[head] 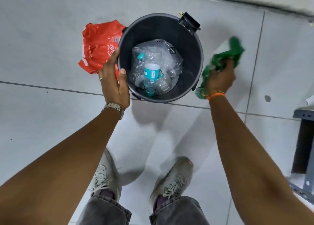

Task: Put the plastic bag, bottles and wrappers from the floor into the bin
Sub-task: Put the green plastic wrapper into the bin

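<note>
A black round bin [190, 43] stands on the tiled floor. Inside it lie a clear plastic bag [169, 61] and crushed clear bottles, one with a teal label [151, 71]. My left hand [113, 78] grips the bin's left rim, thumb inside the rim. A red wrapper [98, 43] lies on the floor left of the bin, partly under my fingers; whether they touch it is unclear. Just right of the bin, my right hand [220, 78] is closed on a crumpled green wrapper [227, 54], blurred by motion.
A dark pedal bracket [189, 23] sticks out at the bin's far right rim. A wall base runs along the top. A grey metal frame [304, 139] stands at the right edge. My two shoes [171, 179] are on the tiles below the bin.
</note>
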